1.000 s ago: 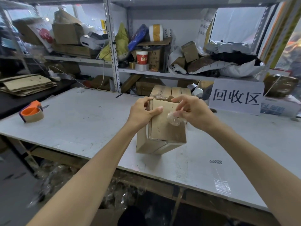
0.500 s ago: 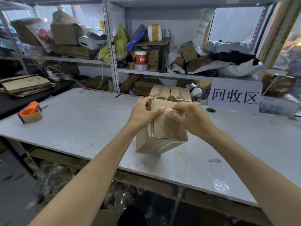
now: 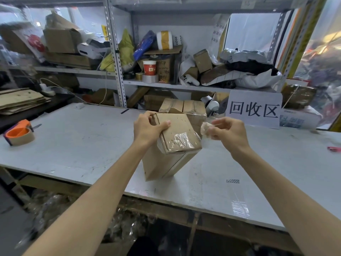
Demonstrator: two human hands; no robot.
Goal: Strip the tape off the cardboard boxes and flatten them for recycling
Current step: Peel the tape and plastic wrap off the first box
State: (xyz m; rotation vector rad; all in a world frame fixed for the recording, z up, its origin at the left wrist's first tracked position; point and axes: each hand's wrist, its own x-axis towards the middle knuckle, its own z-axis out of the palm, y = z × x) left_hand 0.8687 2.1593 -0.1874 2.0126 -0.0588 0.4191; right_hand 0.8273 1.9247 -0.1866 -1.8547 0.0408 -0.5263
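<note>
On the tabletop (image 3: 73, 145), far left, an orange tape dispenser (image 3: 19, 134). At centre, left hand (image 3: 147, 129) gripping the top edge of a tilted cardboard box (image 3: 171, 156) resting on the tabletop. Beside it, right hand (image 3: 228, 132) pinching a wad of clear tape (image 3: 205, 128).

Bright, even light, glare off the table (image 3: 77, 145), edges bowed and softly blurred.

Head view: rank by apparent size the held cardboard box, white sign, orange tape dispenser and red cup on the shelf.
1. cardboard box
2. white sign
3. orange tape dispenser
4. red cup
The cup is farthest away, so true size unsure.
</note>
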